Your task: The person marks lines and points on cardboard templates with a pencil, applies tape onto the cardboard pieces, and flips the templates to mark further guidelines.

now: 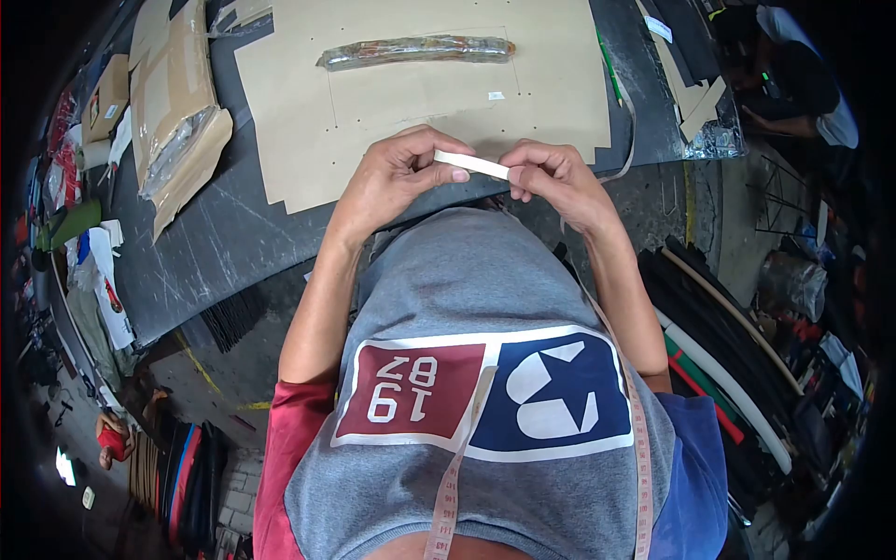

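A short, flat cream-white strip (472,165) is stretched between my two hands, just above the table's near edge. My left hand (408,168) pinches one end between thumb and fingers. The other end is gripped by my right hand (553,179), its fingers curled under the thumb. Whether the strip continues inside the fingers is hidden. Beyond my hands, a large tan cardboard sheet (411,103) with drawn lines and small holes lies on the table. A long bundle wrapped in clear plastic (415,52) rests across it. Around my neck hangs a pink measuring tape (446,509).
The dark table (215,271) carries a plastic-wrapped cardboard package (173,93) at left. A green pencil (609,65) lies by the sheet's right edge. Rolls of material (737,373) stand at right. Another person (803,79) is at upper right, and one in red (113,441) at lower left.
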Tool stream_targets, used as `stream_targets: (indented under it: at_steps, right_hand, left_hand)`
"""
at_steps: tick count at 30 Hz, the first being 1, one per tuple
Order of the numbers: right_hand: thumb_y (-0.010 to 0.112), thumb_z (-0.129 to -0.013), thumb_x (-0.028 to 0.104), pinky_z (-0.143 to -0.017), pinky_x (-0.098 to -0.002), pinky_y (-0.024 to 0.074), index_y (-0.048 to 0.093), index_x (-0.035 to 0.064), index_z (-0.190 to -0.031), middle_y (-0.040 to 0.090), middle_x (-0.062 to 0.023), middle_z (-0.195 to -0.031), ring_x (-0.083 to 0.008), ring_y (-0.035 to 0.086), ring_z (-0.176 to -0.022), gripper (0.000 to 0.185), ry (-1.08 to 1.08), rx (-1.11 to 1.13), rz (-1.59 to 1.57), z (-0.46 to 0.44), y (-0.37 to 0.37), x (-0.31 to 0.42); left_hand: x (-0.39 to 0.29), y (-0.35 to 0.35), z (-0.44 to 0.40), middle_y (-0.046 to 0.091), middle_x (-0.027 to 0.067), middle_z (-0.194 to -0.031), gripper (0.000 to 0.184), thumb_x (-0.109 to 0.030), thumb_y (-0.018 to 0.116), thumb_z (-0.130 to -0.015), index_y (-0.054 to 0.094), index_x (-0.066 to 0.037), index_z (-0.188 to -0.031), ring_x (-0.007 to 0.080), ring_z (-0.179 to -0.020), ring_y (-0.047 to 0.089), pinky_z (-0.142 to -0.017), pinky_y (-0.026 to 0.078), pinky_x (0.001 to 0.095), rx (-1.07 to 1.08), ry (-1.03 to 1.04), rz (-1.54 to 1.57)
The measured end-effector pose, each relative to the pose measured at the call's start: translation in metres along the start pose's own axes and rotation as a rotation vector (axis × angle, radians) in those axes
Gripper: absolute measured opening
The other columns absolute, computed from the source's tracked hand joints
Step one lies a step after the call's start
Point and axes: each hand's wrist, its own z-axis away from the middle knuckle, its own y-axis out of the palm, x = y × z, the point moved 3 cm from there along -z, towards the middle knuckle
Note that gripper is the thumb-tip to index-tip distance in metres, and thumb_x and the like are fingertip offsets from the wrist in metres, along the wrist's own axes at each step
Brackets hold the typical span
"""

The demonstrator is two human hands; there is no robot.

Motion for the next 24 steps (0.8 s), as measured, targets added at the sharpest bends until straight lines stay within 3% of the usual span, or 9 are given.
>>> stream_targets:
  at_steps: [11, 13, 16, 20, 24]
  right_hand:
    - [0.06, -0.094, 0.003, -0.074, -0.0253, 0.0491, 0.076, -0.0029, -0.099, 0.067, -0.0027, -0.089, -0.0084, 0.059, -0.077, 0.017, -0.041, 0.034, -0.025, 0.003, 0.002, -0.009]
    - [0.06, -0.094, 0.004, -0.073, -0.0253, 0.0483, 0.075, -0.0028, -0.098, 0.067, -0.0027, -0.09, -0.0084, 0.059, -0.077, 0.017, -0.054, 0.037, -0.012, 0.002, 0.001, -0.011]
    - [0.062, -0.092, 0.008, -0.064, -0.0232, 0.0425, 0.077, 0.001, -0.097, 0.063, 0.0026, -0.076, -0.0048, 0.055, -0.07, 0.018, -0.092, -0.02, 0.012, -0.001, 0.0, -0.019]
    - [0.061, -0.091, 0.007, -0.064, -0.0232, 0.0413, 0.077, 0.0015, -0.097, 0.063, 0.0026, -0.075, -0.0042, 0.053, -0.07, 0.018, -0.12, 0.033, -0.121, 0.0, 0.001, -0.017]
    - [0.059, -0.091, 0.005, -0.065, -0.0228, 0.0412, 0.077, 0.0016, -0.098, 0.064, 0.0029, -0.076, -0.0041, 0.053, -0.069, 0.02, -0.123, 0.042, -0.012, -0.002, 0.001, -0.017]
  left_hand:
    - [-0.001, 0.003, 0.004, 0.056, -0.0058, -0.079, 0.028, -0.014, 0.088, -0.085, 0.083, -0.011, -0.112, 0.007, -0.067, 0.038, -0.06, 0.034, 0.028, 0.026, 0.009, -0.013]
    - [-0.002, 0.004, 0.005, 0.064, -0.0049, -0.087, 0.027, -0.007, 0.086, -0.084, 0.082, -0.009, -0.111, 0.0068, -0.071, 0.041, -0.063, 0.036, 0.0261, 0.059, 0.004, -0.062]
    - [-0.002, 0.005, 0.006, 0.067, -0.0044, -0.091, 0.027, -0.003, 0.086, -0.084, 0.082, -0.007, -0.11, 0.0069, -0.073, 0.043, -0.065, 0.038, 0.0252, 0.074, -0.002, -0.076]
    - [-0.002, 0.005, 0.006, 0.067, -0.0043, -0.09, 0.027, -0.003, 0.086, -0.083, 0.082, -0.007, -0.109, 0.0075, -0.073, 0.042, -0.065, 0.038, 0.0256, 0.067, -0.011, -0.052]
    - [-0.002, 0.004, 0.007, 0.068, -0.0038, -0.092, 0.026, -0.003, 0.085, -0.084, 0.082, -0.007, -0.109, 0.0076, -0.073, 0.044, -0.066, 0.039, 0.0258, 0.073, -0.038, -0.046]
